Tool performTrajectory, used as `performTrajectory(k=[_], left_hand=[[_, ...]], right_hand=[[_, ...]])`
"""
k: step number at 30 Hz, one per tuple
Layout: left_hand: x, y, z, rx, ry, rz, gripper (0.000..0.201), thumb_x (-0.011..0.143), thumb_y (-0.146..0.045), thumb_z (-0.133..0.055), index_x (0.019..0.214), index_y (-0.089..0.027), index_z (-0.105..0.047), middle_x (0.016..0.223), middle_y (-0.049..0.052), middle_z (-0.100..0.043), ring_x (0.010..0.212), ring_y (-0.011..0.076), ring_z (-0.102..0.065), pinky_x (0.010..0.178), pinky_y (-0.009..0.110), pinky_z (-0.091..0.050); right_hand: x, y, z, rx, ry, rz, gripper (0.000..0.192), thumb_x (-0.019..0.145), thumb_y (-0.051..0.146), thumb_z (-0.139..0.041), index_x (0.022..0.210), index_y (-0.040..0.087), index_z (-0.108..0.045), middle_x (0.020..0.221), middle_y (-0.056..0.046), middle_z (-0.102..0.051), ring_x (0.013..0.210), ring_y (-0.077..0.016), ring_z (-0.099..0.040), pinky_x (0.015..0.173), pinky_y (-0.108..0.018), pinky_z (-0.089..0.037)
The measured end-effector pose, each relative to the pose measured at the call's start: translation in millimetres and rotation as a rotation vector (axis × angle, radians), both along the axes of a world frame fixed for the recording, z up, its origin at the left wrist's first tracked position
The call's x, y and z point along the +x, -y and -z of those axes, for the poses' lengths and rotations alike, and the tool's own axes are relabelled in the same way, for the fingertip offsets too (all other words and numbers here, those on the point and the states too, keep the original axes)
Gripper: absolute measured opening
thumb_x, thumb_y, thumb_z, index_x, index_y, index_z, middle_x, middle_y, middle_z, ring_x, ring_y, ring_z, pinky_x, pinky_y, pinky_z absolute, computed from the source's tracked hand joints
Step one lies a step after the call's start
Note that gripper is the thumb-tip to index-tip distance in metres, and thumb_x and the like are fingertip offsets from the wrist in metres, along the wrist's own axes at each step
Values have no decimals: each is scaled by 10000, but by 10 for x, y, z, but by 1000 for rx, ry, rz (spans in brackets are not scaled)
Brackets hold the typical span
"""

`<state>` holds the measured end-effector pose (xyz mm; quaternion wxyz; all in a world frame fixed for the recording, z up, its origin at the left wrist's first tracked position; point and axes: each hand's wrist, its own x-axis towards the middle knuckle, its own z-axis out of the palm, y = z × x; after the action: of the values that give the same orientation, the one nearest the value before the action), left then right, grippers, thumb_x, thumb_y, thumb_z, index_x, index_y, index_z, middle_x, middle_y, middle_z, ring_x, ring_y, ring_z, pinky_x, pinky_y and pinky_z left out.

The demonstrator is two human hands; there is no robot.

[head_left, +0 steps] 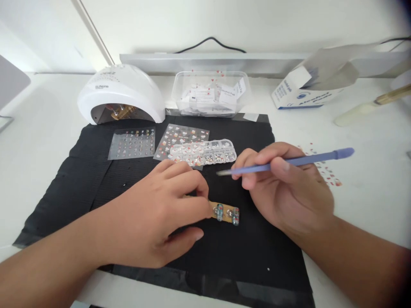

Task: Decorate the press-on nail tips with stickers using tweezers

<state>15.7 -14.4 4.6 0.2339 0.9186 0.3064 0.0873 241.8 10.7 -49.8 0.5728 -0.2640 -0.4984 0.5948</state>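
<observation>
My left hand (167, 214) pinches one end of a small wooden stick (226, 215) that lies on the black mat (96, 171). Two decorated nail tips sit on the stick's free end. My right hand (285, 188) grips a purple tool (308, 160) like a pen, its tip pointing left above the mat, a little beyond the stick. A clear compartment case of small gems (205, 152) lies just behind both hands.
Two sticker sheets (132, 143) lie on the mat's far side. Behind them stand a white nail lamp (122, 94), a clear plastic box of packets (210, 94) and a blue-and-white carton (302, 92). Loose stickers (330, 175) dot the white table at right.
</observation>
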Motion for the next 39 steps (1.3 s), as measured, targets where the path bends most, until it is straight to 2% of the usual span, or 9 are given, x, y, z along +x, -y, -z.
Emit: performTrajectory(k=[5,7,10,12,14,17,21,30,39], left_hand=[[-10,-11,-8,40,23,35,152,906,-151,-544,899,-189,-691,978,43,-592,887,194,-486,839,409,-367],[-10,-14,-5,56,20,26,166,892,-136,-548,897,-188,-705,935,45,-581,861,193,-482,818,410,-371],[-9,-10,4,56,34,11,175,884,-132,-551,909,-187,-715,876,41,-558,819,187,-466,788,409,-372],[-7,-5,8,48,50,8,185,878,-128,-549,929,-186,-717,853,38,-552,805,185,-457,781,410,-369],[-3,-2,9,49,59,9,201,871,-119,-549,952,-188,-719,843,36,-551,797,184,-452,777,412,-366],[2,-5,4,57,58,13,200,882,-131,-545,953,-191,-721,831,34,-552,790,186,-449,770,414,-360],[1,-12,1,50,38,12,189,900,-161,-534,908,-191,-721,820,35,-555,788,193,-447,758,414,-353],[-3,-8,0,13,83,3,170,868,-159,-547,875,-175,-716,818,36,-557,774,196,-441,746,416,-345],[-8,3,-18,-12,38,21,140,865,-194,-558,887,-190,-696,852,37,-576,798,201,-466,773,421,-356]], right_hand=[[17,18,16,110,124,40,252,997,339,-509,1015,239,-740,712,-17,-772,756,-198,-713,826,-384,-515],[32,49,7,229,260,7,276,1008,363,-478,1059,249,-724,784,-25,-786,806,-202,-710,858,-400,-508],[51,69,-31,465,518,-46,309,1005,404,-455,989,245,-719,826,-53,-775,907,-228,-653,842,-413,-508],[59,57,-59,604,614,-81,315,1009,398,-428,962,251,-703,755,-53,-747,884,-239,-628,828,-426,-512],[63,37,-78,713,622,-108,290,1012,367,-408,986,260,-676,706,-42,-718,790,-230,-630,826,-438,-517],[63,27,-83,813,645,-138,225,996,323,-438,965,256,-650,705,-38,-698,743,-222,-627,809,-431,-517],[55,53,-42,849,682,-160,149,965,305,-493,950,259,-635,689,-25,-674,778,-234,-604,802,-434,-501],[41,73,-20,866,689,-146,152,964,291,-487,908,215,-606,695,-37,-661,799,-230,-572,773,-422,-490],[30,72,-40,862,691,-168,165,969,295,-462,916,222,-601,684,-34,-639,771,-234,-574,769,-428,-486]])
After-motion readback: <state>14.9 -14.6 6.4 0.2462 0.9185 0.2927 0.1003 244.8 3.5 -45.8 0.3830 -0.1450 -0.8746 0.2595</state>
